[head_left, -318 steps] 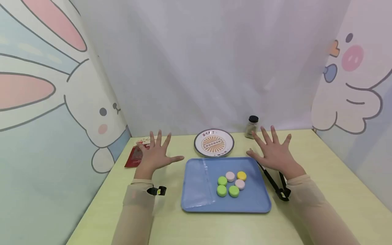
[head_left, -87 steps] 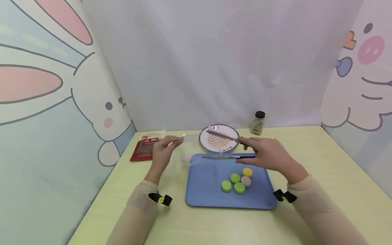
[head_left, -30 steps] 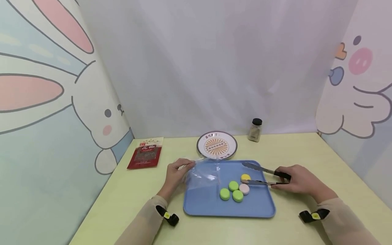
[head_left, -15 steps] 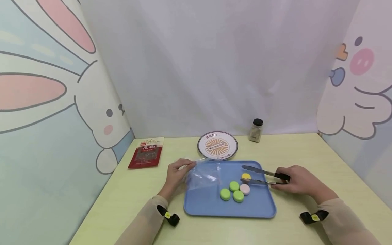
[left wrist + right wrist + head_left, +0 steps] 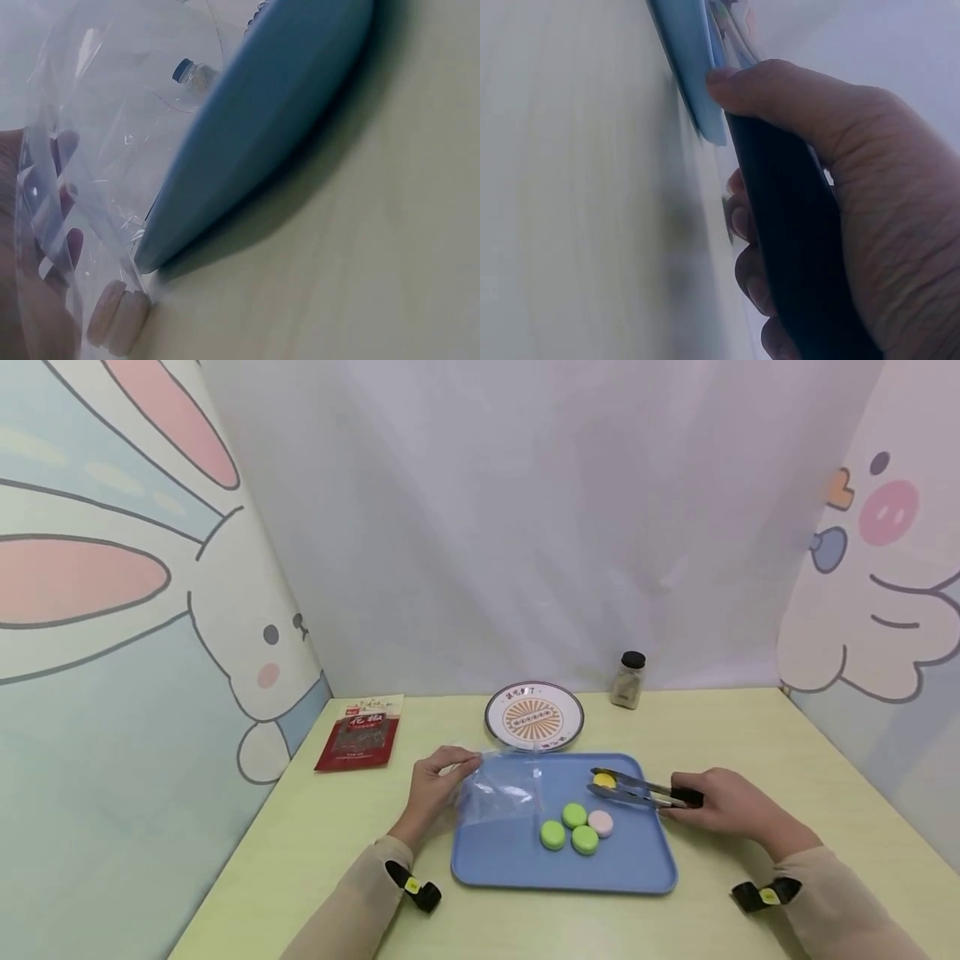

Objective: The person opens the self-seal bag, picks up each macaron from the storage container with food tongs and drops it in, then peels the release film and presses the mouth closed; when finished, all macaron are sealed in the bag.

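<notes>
My left hand (image 5: 441,781) pinches the edge of a clear plastic bag (image 5: 501,793), which lies over the left part of the blue tray (image 5: 510,870). Through the bag in the left wrist view shows a pale macaron (image 5: 118,319), low beside the tray. My right hand (image 5: 731,806) grips the black handle of a pair of metal tongs (image 5: 641,797). Between the tongs' tips sits the yellow macaron (image 5: 604,781), near the tray's back right. Several green macarons (image 5: 552,835) and one pale pink macaron (image 5: 600,823) rest on the tray in front of it.
A patterned round plate (image 5: 534,717) stands behind the tray. Farther right is a small black-lidded jar (image 5: 627,681). A red spice packet (image 5: 362,735) lies at the back left of the table (image 5: 300,860).
Over the last second the tongs have closed in on the yellow macaron, which has shifted slightly back. Earlier, both hands were spread, and one pink macaron has since left the tray group.
</notes>
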### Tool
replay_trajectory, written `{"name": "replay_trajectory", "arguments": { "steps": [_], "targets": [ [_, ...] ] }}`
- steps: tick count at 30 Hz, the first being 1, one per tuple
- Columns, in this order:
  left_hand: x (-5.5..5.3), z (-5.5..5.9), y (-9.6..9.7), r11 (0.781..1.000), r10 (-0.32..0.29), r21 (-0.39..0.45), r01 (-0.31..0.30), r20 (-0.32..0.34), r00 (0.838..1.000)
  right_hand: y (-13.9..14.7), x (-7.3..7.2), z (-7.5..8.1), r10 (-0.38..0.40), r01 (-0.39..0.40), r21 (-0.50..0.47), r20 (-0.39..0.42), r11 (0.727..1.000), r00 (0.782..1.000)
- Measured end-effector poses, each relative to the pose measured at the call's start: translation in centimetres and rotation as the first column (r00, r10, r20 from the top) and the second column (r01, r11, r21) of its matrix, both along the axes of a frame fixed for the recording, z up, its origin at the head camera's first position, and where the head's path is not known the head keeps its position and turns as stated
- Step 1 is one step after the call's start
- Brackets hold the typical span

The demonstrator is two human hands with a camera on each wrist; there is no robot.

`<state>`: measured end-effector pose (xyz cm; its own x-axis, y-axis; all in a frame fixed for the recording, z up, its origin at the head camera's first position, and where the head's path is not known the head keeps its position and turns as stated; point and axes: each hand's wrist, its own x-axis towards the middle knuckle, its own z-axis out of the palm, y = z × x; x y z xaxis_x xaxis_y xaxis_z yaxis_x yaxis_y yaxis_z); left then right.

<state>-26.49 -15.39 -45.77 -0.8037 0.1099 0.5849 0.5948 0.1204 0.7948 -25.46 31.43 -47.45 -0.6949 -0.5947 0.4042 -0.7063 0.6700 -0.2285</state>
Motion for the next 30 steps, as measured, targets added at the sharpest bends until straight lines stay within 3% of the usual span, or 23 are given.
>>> {"name": "replay_trajectory", "arguments": {
  "steps": [8, 14, 18, 23, 27, 30],
  "targets": [
    [-0.1, 0.2, -0.1, 1.000, 0.019, 0.003, -0.019, -0.032, 0.999, -0.1, -0.6, 0.1, -0.036, 0.038, -0.036, 0.049, 0.999, 0.998],
    [0.2, -0.1, 0.2, 0.999, 0.035, -0.030, -0.036, -0.003, 0.999, -1.9, -0.4, 2.2, 0.056, -0.054, -0.053, 0.041, 0.997, 0.998],
    [0.2, -0.1, 0.5, 0.999, 0.038, -0.017, -0.038, 0.006, 0.999, -4.8, -0.9, 3.9, 0.142, -0.140, -0.043, 0.066, 0.989, 0.988],
    [0.0, 0.0, 0.6, 1.000, 0.020, 0.023, -0.019, -0.018, 1.000, -9.9, -2.5, 5.4, 0.203, -0.210, 0.026, 0.161, 0.977, 0.966],
    [0.1, 0.0, 0.7, 1.000, 0.002, 0.028, 0.000, -0.040, 0.999, -14.0, -3.5, 5.6, 0.191, -0.209, 0.082, 0.179, 0.975, 0.965],
    [0.4, 0.0, 0.8, 0.999, -0.007, 0.035, 0.008, -0.030, 1.000, -16.7, -3.5, 5.3, 0.171, -0.189, 0.113, 0.152, 0.976, 0.973]
  ]
}}
